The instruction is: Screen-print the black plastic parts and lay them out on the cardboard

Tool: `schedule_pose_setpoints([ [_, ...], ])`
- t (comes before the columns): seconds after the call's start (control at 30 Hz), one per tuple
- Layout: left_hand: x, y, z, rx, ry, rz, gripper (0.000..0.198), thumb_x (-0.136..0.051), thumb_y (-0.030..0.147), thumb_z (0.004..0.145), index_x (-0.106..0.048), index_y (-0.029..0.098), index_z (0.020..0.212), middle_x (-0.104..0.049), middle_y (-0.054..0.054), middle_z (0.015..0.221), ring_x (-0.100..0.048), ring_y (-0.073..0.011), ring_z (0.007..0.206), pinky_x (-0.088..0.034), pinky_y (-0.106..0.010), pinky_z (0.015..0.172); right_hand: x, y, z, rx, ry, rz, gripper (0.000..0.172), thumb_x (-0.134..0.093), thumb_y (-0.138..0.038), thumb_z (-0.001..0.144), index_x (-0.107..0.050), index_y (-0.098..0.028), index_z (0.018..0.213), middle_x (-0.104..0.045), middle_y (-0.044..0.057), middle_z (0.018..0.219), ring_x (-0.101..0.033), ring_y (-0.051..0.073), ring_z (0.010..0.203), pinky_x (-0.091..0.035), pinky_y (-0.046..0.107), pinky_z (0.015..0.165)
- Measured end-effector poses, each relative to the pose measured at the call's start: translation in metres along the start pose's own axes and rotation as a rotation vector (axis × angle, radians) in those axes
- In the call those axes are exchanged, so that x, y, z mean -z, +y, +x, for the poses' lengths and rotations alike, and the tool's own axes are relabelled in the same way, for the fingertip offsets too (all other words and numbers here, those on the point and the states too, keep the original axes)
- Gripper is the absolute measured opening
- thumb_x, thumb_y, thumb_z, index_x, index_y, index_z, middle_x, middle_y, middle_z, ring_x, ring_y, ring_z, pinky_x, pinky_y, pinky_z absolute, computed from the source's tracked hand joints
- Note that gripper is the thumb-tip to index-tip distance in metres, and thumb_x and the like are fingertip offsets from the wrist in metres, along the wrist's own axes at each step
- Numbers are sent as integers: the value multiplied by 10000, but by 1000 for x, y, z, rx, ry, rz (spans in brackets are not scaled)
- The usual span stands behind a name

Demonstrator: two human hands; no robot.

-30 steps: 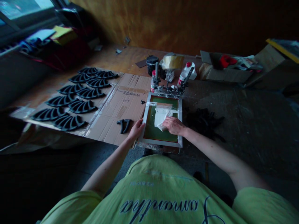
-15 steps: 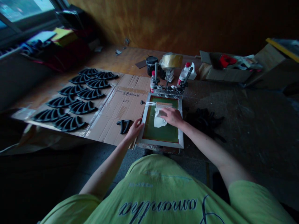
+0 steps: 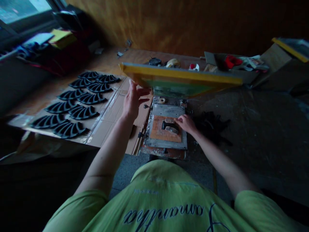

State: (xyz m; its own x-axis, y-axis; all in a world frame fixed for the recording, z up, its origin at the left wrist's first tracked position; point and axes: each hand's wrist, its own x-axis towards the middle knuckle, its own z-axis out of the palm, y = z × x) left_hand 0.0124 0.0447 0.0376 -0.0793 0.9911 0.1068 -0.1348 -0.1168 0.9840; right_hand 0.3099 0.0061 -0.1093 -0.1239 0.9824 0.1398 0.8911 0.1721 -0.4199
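"Two hands are at work; where is the left hand?"

"It is up by the left end of the big yellow-edged frame; its fingers are spread, and one tip seems to touch the edge. The frame is tipped up, over the far end of the grey metal plate."

"And the right hand?"

"It is low, at the right end of the small black part; the thumb and a finger are close together there. It is dark and small, so I can't tell if they pinch the part or just touch near it."

"What is the part sitting on?"

"A grey pad; the pad is on an orange board; the board lies on the metal plate. A little ring is at the plate's far end."

"What else do you see?"

"Ten black fan shapes lie in two lines on the cardboard, to the left; a dark heap is on the table to the right; a box with a red thing in it stands farther back."
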Motion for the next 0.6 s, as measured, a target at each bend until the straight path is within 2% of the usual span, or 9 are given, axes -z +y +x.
schedule_pose_setpoints([
  [0.07, -6, -2, 1, -2, 38, -31, 648, -305, 725, 950, -559, 213, 1257, -707, -79, 974, -697, -194, 973, -577, -293, 734, -21, -22, -17, 114, -70, -132, 337, -628, -505, 925, -650, -180, 839, -686, 120, 957, -607, 236, 956, -462, 335, 826],
  [0.13, -11, -18, -20, 67, 72, -59, 631, -370, 733, 929, -562, 211, 1227, -720, -86, 1002, -701, -191, 934, -569, -281, 712, -30, -40, -25, 84, -123, -210, 272, -611, -429, 951, -650, -165, 900, -693, 148, 977, -606, 254, 980, -453, 344, 826],
  [0.2, -17, -43, -60, 286, 1, -62, 653, -481, 755, 868, -591, 178, 1154, -732, -114, 998, -704, -200, 857, -560, -278, 659, -31, -56, -30, -21, -163, -217, 252, -542, -379, 993, -643, -149, 974, -701, 156, 951, -618, 259, 948, -447, 346, 798],
  [0.27, -24, -71, -106, 692, -246, -31, 699, -627, 759, 766, -616, 144, 1098, -738, -163, 996, -712, -247, 831, -564, -313, 625, -33, -76, -39, -72, -136, -179, 267, -494, -380, 1013, -631, -150, 1025, -702, 157, 952, -622, 268, 947, -449, 355, 795],
  [0.33, -28, -95, -142, 832, -263, -104, 674, -604, 771, 771, -616, 160, 1054, -738, -154, 1005, -714, -250, 861, -577, -333, 664, -37, -96, -51, 41, -86, -107, 242, -484, -374, 1018, -628, -180, 1020, -696, 139, 989, -613, 265, 982, -457, 363, 832],
  [0.4, -23, -113, -158, 850, -162, -158, 597, -588, 739, 802, -598, 172, 985, -735, -119, 948, -713, -221, 825, -574, -318, 670, -39, -106, -59, 268, -98, -9, 197, -486, -335, 1019, -633, -211, 976, -689, 101, 1005, -602, 241, 1002, -462, 354, 874],
  [0.47, -2, -126, -155, 807, -37, -99, 510, -603, 673, 825, -563, 179, 943, -727, -85, 887, -700, -185, 728, -551, -281, 612, -33, -94, -58, 408, -124, 56, 177, -495, -288, 1014, -645, -218, 952, -684, 80, 1023, -592, 222, 1018, -459, 346, 913],
  [0.5, 16, -131, -148, 774, 23, -20, 473, -600, 641, 841, -545, 183, 943, -724, -73, 872, -687, -169, 678, -534, -265, 579, -27, -77, -53, 396, -116, 56, 165, -505, -267, 1005, -656, -213, 964, -681, 83, 1042, -585, 223, 1033, -454, 350, 930],
  [0.6, 92, -143, -126, 684, 183, 341, 424, -478, 596, 925, -521, 177, 982, -715, -81, 844, -660, -157, 596, -518, -265, 551, -5, 4, -33, 100, -5, -92, 210, -524, -202, 966, -679, -177, 1105, -653, 154, 1139, -552, 274, 1087, -438, 400, 937],
])
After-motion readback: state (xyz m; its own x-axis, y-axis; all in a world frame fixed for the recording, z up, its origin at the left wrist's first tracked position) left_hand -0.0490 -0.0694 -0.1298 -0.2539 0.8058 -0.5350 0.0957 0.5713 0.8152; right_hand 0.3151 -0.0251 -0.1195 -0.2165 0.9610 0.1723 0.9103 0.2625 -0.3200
